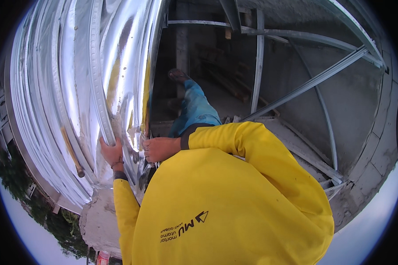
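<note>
At foil's open-side edge (146,97), right hand (162,149)

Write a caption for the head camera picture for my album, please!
Left hand holding a metal strip, right hand at the edge of shiny foil, wooden-handled tool lying nearby.

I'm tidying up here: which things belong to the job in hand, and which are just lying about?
Likely in the job:
silver foil, at the right hand
ribbed metal strip, at the left hand

Apparently lying about:
wooden-handled tool, untouched
timber down below
</note>
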The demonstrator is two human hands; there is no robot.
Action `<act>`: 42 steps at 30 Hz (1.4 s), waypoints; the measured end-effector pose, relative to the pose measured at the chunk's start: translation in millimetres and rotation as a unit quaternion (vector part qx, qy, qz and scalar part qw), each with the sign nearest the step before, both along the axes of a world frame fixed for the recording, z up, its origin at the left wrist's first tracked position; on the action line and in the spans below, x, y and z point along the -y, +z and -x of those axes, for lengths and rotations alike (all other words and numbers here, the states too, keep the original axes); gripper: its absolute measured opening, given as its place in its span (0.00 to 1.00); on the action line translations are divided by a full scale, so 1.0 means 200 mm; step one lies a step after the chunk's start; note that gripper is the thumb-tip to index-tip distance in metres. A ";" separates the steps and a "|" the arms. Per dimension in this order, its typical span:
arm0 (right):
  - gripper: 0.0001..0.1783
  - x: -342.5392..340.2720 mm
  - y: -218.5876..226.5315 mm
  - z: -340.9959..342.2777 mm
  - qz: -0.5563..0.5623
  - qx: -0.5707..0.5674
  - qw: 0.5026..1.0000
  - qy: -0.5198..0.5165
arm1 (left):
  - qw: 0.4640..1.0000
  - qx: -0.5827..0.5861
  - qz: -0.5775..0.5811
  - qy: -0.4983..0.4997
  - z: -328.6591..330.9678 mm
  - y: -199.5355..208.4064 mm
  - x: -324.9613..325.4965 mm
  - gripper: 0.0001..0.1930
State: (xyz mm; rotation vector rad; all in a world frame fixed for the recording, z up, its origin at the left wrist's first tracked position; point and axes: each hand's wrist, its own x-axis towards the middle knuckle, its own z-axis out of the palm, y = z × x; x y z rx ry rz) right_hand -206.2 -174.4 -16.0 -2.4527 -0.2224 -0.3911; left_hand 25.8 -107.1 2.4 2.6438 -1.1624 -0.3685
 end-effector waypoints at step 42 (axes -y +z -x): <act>0.09 0.63 0.31 0.04 -0.189 0.009 0.974 -0.122 | 1.000 -0.005 0.000 0.002 -0.05 -0.07 -0.07 0.35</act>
